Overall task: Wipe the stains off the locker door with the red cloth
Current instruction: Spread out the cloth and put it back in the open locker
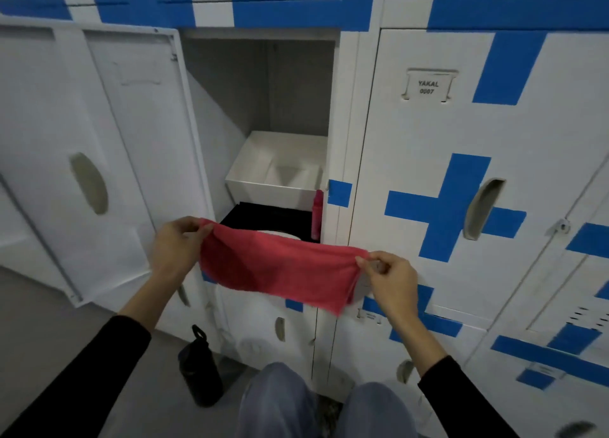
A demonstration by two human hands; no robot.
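The red cloth [280, 269] hangs stretched at the centre of the frame, in front of the open locker. The left hand [176, 245] pinches its upper left corner, the right hand [389, 278] its right edge, fingers closed on the fabric. The locker door [82, 161] stands swung open at left. A black bottle [199, 368] stands on the floor, lower centre.

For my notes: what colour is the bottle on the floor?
Black, as far as the head view shows: the bottle stands left of the knees.
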